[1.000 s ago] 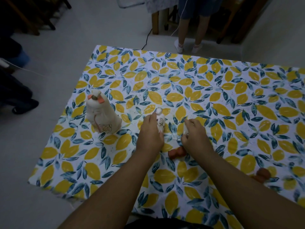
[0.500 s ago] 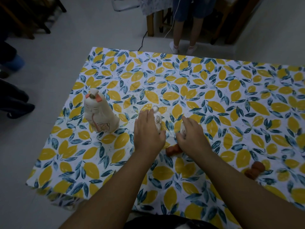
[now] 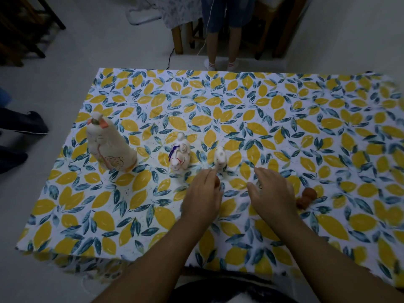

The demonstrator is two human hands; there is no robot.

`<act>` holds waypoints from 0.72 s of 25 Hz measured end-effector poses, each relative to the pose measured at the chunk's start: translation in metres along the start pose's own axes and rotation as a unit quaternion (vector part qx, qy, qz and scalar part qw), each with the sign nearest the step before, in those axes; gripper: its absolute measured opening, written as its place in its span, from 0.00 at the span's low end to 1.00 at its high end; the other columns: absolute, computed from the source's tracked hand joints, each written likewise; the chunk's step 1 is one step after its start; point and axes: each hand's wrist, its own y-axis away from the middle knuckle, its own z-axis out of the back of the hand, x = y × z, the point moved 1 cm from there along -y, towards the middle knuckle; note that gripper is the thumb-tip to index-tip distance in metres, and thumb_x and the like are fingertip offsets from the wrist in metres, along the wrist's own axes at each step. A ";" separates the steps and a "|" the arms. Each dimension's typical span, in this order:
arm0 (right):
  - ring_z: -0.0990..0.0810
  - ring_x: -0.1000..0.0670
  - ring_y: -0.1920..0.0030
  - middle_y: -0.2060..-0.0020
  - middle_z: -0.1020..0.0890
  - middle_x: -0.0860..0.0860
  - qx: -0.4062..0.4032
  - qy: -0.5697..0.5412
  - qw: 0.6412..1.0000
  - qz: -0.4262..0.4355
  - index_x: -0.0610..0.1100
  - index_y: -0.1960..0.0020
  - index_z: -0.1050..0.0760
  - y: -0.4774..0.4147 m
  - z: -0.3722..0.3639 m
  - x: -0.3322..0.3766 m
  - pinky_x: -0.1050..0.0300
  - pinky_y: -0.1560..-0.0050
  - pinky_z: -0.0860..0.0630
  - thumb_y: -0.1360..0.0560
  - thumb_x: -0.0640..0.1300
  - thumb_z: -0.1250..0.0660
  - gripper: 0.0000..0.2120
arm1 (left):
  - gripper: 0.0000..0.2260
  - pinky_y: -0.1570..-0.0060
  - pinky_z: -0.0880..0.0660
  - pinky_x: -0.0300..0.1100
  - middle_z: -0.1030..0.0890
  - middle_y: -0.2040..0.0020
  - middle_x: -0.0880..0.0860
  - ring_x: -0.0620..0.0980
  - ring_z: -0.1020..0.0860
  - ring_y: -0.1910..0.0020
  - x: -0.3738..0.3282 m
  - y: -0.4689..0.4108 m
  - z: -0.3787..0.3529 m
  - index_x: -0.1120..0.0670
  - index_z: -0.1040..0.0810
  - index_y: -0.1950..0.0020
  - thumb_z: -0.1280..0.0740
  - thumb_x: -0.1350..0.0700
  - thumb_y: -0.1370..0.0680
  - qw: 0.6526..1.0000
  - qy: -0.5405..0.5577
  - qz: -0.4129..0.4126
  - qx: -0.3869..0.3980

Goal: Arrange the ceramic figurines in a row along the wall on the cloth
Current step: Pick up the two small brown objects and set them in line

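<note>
On the lemon-print cloth (image 3: 240, 110) a tall white cat figurine (image 3: 105, 147) stands at the left. To its right stand a small white figurine with a purple cord (image 3: 180, 155) and a smaller white figurine (image 3: 220, 158), roughly in line. My left hand (image 3: 202, 200) hovers just in front of them with its fingers extended and nothing in it. It partly covers a small brown figurine (image 3: 217, 182). My right hand (image 3: 273, 193) is beside it, fingers spread and empty. A second brown figurine (image 3: 306, 197) lies to the right of that hand.
The cloth's left edge (image 3: 65, 167) and near edge drop off to a pale floor. A person's legs (image 3: 220, 40) stand beyond the far edge beside wooden table legs (image 3: 178, 38). Dark shoes (image 3: 26, 125) are on the floor at the left.
Both hands have let go of the two small white figurines and drawn back toward me. The figurines now stand free and the fingers have spread.
</note>
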 end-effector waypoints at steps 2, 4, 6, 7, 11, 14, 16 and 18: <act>0.29 0.42 0.29 0.31 0.23 0.45 -0.010 0.024 0.999 -0.033 0.42 0.29 0.27 0.010 0.003 -0.032 0.39 0.29 0.35 0.20 0.51 0.36 0.23 | 0.28 0.30 0.32 0.51 0.29 0.27 0.58 0.58 0.32 0.28 0.003 -0.004 -0.011 0.59 0.38 0.21 0.34 0.53 0.19 0.999 -0.014 0.025 0.025; 0.30 0.41 0.28 0.29 0.25 0.45 -0.012 0.056 0.996 -0.074 0.42 0.29 0.26 0.021 0.007 -0.062 0.38 0.28 0.37 0.19 0.49 0.37 0.20 | 0.27 0.33 0.31 0.52 0.27 0.28 0.59 0.59 0.30 0.31 0.003 -0.007 -0.019 0.60 0.37 0.22 0.34 0.55 0.19 0.998 -0.038 0.037 0.034; 0.33 0.39 0.27 0.27 0.27 0.43 -0.023 0.055 0.992 -0.113 0.43 0.29 0.26 0.029 0.010 -0.085 0.37 0.28 0.37 0.19 0.47 0.37 0.20 | 0.21 0.39 0.28 0.56 0.22 0.35 0.62 0.63 0.25 0.38 0.000 -0.007 -0.026 0.62 0.28 0.28 0.32 0.60 0.21 0.998 -0.050 0.026 0.017; 0.34 0.37 0.26 0.27 0.29 0.42 -0.028 0.036 0.990 -0.132 0.42 0.29 0.26 0.031 0.012 -0.093 0.36 0.28 0.36 0.19 0.46 0.37 0.20 | 0.17 0.43 0.26 0.56 0.20 0.40 0.63 0.65 0.23 0.42 -0.002 -0.006 -0.030 0.63 0.23 0.33 0.31 0.63 0.22 0.999 -0.045 0.019 0.007; 0.38 0.35 0.26 0.24 0.35 0.39 -0.021 -0.122 0.964 -0.235 0.40 0.24 0.34 0.032 0.014 -0.107 0.36 0.32 0.33 0.19 0.49 0.35 0.26 | 0.12 0.47 0.26 0.57 0.20 0.44 0.61 0.63 0.24 0.46 -0.011 -0.001 -0.045 0.61 0.20 0.38 0.31 0.65 0.22 0.999 -0.022 -0.009 0.032; 0.30 0.36 0.33 0.28 0.34 0.39 -0.018 -0.208 0.945 -0.250 0.40 0.24 0.36 0.031 0.011 -0.105 0.41 0.37 0.27 0.19 0.46 0.34 0.26 | 0.16 0.48 0.27 0.52 0.20 0.42 0.60 0.61 0.25 0.44 -0.026 0.000 -0.053 0.59 0.22 0.35 0.29 0.58 0.21 0.998 0.034 -0.020 0.047; 0.26 0.39 0.43 0.31 0.32 0.39 -0.005 -0.245 0.939 -0.240 0.44 0.26 0.33 0.028 0.013 -0.105 0.44 0.45 0.25 0.21 0.42 0.33 0.24 | 0.15 0.51 0.28 0.49 0.19 0.45 0.59 0.59 0.23 0.47 -0.038 -0.002 -0.054 0.58 0.21 0.37 0.28 0.56 0.22 0.995 0.095 -0.017 0.038; 0.26 0.42 0.50 0.35 0.27 0.41 0.024 -0.267 0.939 -0.216 0.47 0.30 0.30 0.020 0.017 -0.104 0.47 0.52 0.26 0.23 0.39 0.32 0.22 | 0.18 0.49 0.24 0.49 0.19 0.41 0.57 0.56 0.21 0.45 -0.047 -0.008 -0.055 0.56 0.23 0.34 0.27 0.55 0.23 0.988 0.147 0.007 0.034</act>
